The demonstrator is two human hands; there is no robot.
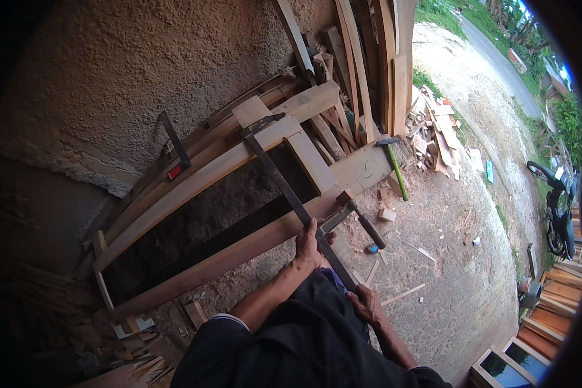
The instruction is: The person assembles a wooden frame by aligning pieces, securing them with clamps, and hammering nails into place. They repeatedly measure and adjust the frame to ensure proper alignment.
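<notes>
1. The long steel bar clamp [291,194] lies across the wooden frame [239,187], its far jaw hooked over the upper rail near the rough plastered wall [110,77] and its near end reaching back toward the person.
2. The left hand [309,244] is closed around the bar just where it crosses the lower rail; the right hand [363,302] is closed on the bar's near end, close to the body. Both grip the clamp and nothing else.
3. To do this well, I judge the bar should sit square to both rails. At present it runs at a slant across the opening, and a slanted pull could rack the frame out of true.
4. Keep the far jaw seated flat on the rail's outer edge. If it rides up on a corner it may slip or bruise the wood.
5. The left hand steadies the bar against the lower rail; pressing it down there should stop the bar lifting as tension comes on.
6. The hammer [359,221] lies on the ground just beside the left hand, its head by the lower rail. A second tool with a green handle [396,169] rests farther off, near the offcuts [436,136].
7. A smaller clamp [174,145] with a red part sits on the far rail, well apart from the hands.
</notes>
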